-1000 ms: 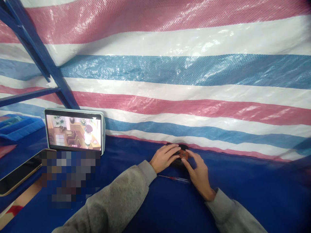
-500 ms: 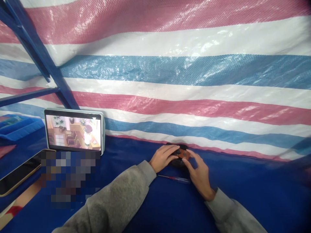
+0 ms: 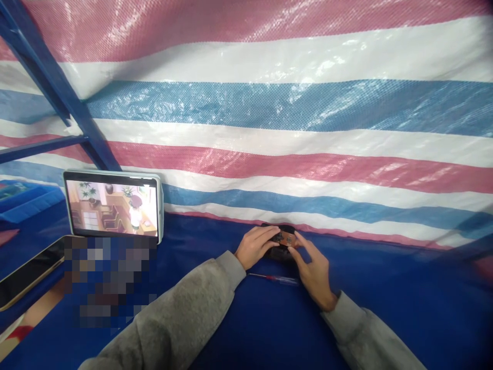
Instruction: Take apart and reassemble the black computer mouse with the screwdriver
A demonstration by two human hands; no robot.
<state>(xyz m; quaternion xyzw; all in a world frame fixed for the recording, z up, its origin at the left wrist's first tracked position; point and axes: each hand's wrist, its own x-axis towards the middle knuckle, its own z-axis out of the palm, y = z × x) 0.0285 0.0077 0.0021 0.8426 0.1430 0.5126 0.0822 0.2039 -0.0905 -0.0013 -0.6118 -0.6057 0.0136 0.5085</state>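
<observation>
An orange-brown circuit board [image 3: 288,239] with dark parts at its left end is between my two hands, over a black casing [image 3: 281,254] on the blue surface. My left hand [image 3: 256,245] has its fingers closed on the board's left end, partly covering it. Thumb and fingers of my right hand [image 3: 316,267] pinch the right end. Whether the board rests inside the casing or just above it, I cannot tell. Just nearer to me lies a thin screwdriver [image 3: 285,280] with a red and clear handle, touched by neither hand.
A tablet [image 3: 113,205] playing a cartoon stands at the left, with a phone [image 3: 34,270] lying in front and a pixelated patch beside it. Farther left is a blue tray [image 3: 31,201]. Striped plastic sheeting [image 3: 269,113] hangs behind, by a blue metal frame [image 3: 57,85].
The whole view has shifted slightly, so everything sits a little farther left and higher. Both hands keep their hold on the circuit board, with hardly any movement.
</observation>
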